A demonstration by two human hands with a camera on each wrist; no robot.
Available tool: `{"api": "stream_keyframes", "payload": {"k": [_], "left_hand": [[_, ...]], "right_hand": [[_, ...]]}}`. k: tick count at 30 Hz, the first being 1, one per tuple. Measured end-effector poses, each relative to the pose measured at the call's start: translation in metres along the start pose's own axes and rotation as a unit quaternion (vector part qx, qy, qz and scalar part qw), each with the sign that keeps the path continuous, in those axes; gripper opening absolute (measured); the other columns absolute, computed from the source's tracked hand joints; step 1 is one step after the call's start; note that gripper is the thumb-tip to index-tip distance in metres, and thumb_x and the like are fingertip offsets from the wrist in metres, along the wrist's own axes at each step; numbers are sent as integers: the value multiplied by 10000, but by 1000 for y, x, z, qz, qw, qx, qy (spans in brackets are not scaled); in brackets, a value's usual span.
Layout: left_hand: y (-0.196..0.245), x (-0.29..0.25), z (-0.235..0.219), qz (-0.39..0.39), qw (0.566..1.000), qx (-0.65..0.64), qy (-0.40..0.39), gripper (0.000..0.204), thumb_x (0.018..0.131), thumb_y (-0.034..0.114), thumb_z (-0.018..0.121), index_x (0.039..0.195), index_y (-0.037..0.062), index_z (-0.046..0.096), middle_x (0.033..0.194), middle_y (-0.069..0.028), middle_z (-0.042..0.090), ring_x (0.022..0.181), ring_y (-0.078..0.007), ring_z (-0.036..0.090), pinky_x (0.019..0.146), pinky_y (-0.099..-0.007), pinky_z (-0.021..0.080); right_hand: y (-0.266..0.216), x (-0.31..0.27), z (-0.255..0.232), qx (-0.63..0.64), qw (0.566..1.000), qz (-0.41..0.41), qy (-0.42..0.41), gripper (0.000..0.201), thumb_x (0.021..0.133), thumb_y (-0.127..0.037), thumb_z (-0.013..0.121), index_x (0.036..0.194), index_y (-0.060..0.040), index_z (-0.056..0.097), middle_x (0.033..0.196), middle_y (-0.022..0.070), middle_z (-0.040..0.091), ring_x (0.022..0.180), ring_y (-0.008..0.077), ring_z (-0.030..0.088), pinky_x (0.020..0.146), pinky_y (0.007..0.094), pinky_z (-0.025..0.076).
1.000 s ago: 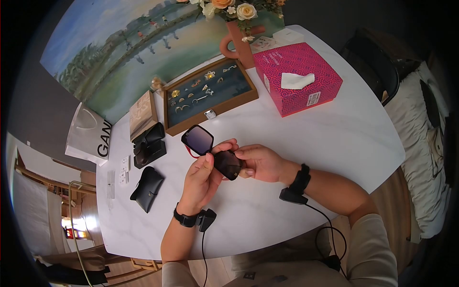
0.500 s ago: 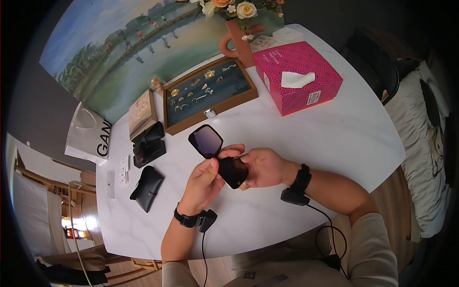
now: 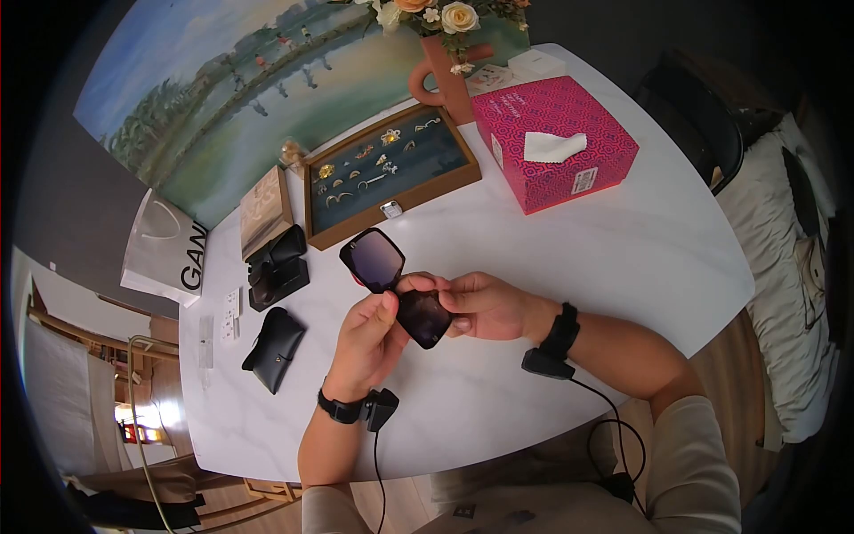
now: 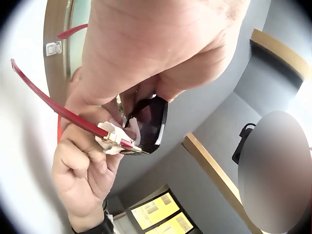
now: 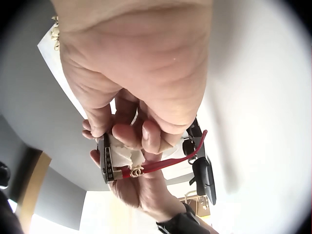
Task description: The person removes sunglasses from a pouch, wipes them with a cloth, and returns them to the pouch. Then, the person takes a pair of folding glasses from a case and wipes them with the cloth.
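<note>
Holding: both hands are gripping a pair of oversized black square sunglasses with red temples (image 3: 398, 285) just above the white marble-look table (image 3: 569, 267), in front of the person's chest.
Left hand: the left hand (image 3: 369, 338) is curling round the near lens from below, thumb pressing on the front of it; the wrist view is showing its fingers closed on the frame.
Right hand: the right hand (image 3: 485, 305) is pinching the same near lens from the other side, fingers curled; from its wrist view a small wad of white tissue (image 5: 122, 155) is sitting between the fingertips and the inside of the lens.
Step in hand: judging by that tissue, the person is wiping the near lens, with the left hand steadying the frame.
Next move: it is likely calling for a shift of grip toward the far lens, keeping bare fingertips off the glass and pressure light at the hinge.
Left of the sunglasses: a black soft leather glasses pouch (image 3: 274, 350) is lying flat, and a black display stand (image 3: 277, 270) is sitting just beyond it.
Beyond the sunglasses: a wooden tray lined in dark green with gold rings (image 3: 391, 173) is lying near them.
Right of the tray: a pink patterned tissue box (image 3: 556, 142) is showing a white sheet at its slot.
Farthest: a terracotta vase of cream and peach roses (image 3: 440, 62) is standing behind the tray, before a landscape painting (image 3: 231, 89).
</note>
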State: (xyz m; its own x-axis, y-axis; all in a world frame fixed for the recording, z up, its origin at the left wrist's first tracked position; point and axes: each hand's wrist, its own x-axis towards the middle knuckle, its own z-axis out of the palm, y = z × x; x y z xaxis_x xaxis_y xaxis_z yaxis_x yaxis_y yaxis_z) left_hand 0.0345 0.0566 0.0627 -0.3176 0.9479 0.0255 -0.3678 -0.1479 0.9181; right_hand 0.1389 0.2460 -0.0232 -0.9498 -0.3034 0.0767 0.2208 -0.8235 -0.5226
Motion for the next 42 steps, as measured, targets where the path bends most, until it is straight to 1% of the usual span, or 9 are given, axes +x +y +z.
{"api": "stream_keyframes", "payload": {"k": [5,8,14,24,26,30,33,35,42], "left_hand": [[-3,6,-1,15,1000,-5,22,597,1092,437,515,1409,-68,542,1456,-196,574,1369,-300,551,1156,-453,440],[-7,7,0,57,986,-105,113,524,1119,371,468,1436,-40,536,1508,-150,552,1480,-308,446,1222,-452,367],[-12,9,-3,90,976,-154,123,475,1115,353,481,1416,-5,565,1519,-130,543,1485,-305,439,1235,-454,367],[-8,6,1,87,979,-158,97,437,1118,334,474,1385,10,595,1527,-143,539,1462,-307,471,1236,-456,377],[-9,6,1,87,975,-178,96,428,1118,331,474,1376,13,601,1533,-141,535,1465,-309,466,1238,-457,374],[-9,6,0,80,974,-193,88,423,1119,331,473,1373,20,605,1538,-135,532,1472,-307,457,1243,-457,368],[-10,7,-2,96,973,-186,100,417,1119,331,474,1368,27,611,1540,-127,533,1477,-307,449,1247,-459,360],[-8,7,-1,105,970,-194,101,408,1118,320,478,1375,31,608,1544,-125,528,1475,-304,450,1251,-463,353],[9,-5,5,103,953,-283,37,360,1121,268,477,1295,14,664,1431,-139,630,1371,-302,564,1277,-470,319]], "right_hand": [[2,2,-3,-21,990,-76,119,146,1032,-184,691,1043,-44,732,880,-21,601,674,84,476,648,247,394],[-3,3,4,-65,984,-91,135,165,1028,-166,694,1076,-15,739,844,11,629,623,82,473,614,260,397],[2,0,20,-217,964,-98,121,169,1032,-146,684,1067,8,743,860,42,679,596,74,481,539,239,375],[12,3,23,-286,939,-123,148,180,1047,-46,607,1223,-17,629,939,33,694,640,61,519,542,225,400],[12,2,31,-271,927,-194,173,175,1048,-35,591,1221,-27,614,941,25,681,672,60,532,556,218,407],[9,-3,23,-327,920,-132,168,211,1033,-43,617,1245,-33,610,1003,44,658,686,66,543,583,227,428],[11,-4,21,-332,931,-120,90,233,1009,-54,662,1238,-23,631,1096,58,628,775,79,581,650,240,474],[12,-2,33,-486,839,-234,72,227,986,-58,698,1204,2,673,1168,67,616,921,103,620,749,274,530],[7,0,24,-572,779,-236,105,156,954,-56,731,1097,4,748,1182,73,633,1044,169,654,854,320,563]]}}
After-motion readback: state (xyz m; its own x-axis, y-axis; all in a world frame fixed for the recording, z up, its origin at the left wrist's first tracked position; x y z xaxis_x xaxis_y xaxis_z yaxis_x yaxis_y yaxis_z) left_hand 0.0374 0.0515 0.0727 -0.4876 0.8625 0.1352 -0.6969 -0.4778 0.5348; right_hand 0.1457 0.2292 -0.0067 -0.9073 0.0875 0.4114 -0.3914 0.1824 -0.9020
